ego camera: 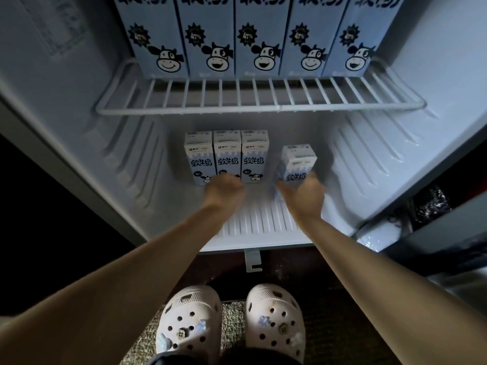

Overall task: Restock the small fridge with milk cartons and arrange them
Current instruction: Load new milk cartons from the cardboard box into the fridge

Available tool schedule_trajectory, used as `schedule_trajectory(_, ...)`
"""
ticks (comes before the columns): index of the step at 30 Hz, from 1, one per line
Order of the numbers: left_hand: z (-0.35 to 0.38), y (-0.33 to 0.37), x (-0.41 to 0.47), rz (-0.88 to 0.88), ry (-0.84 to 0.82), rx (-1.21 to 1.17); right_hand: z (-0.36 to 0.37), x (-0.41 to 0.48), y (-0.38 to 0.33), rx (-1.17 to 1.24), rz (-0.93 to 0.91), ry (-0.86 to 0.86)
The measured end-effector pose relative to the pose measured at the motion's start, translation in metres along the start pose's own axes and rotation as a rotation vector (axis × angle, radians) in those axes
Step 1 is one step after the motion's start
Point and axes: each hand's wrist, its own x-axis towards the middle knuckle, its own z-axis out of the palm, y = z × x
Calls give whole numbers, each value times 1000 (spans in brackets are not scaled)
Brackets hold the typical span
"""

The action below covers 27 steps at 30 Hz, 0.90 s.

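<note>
Three small blue-and-white milk cartons [228,156] stand upright side by side at the back of the fridge floor [253,219]. A fourth small carton [297,162] stands apart to their right, turned at an angle. My right hand [303,196] wraps its lower part, thumb on the left and fingers on the right. My left hand [224,189] is blurred and reaches to the lower front of the row, covering the middle carton's base; it holds nothing. Several tall milk cartons [259,35] fill the wire shelf [261,108] above.
The fridge's ribbed side walls [126,159] close in left and right, and the wire shelf overhangs the bottom compartment. A gap lies between the row and the fourth carton. The open door's edge [395,233] is at the right. My feet in white clogs [232,322] stand on a mat.
</note>
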Motion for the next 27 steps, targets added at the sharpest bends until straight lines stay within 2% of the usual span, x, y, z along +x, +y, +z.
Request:
schedule_trajectory(3,-13,-20,17,-257,202,-173,8,10,-10,-30,-1,-15)
schedule_trajectory(6,-21,-27,26,-372,225,-259,15,17,-17,-32,21,-52)
schedule_trajectory(10,-30,-24,34,-326,140,-283,19,24,-22,-28,65,-126)
schedule_trajectory(17,-33,-23,35,-212,89,-327,21,26,-24,-60,94,-135)
schedule_trajectory(27,-28,-23,30,-199,112,-294,22,26,-23,-31,100,-149)
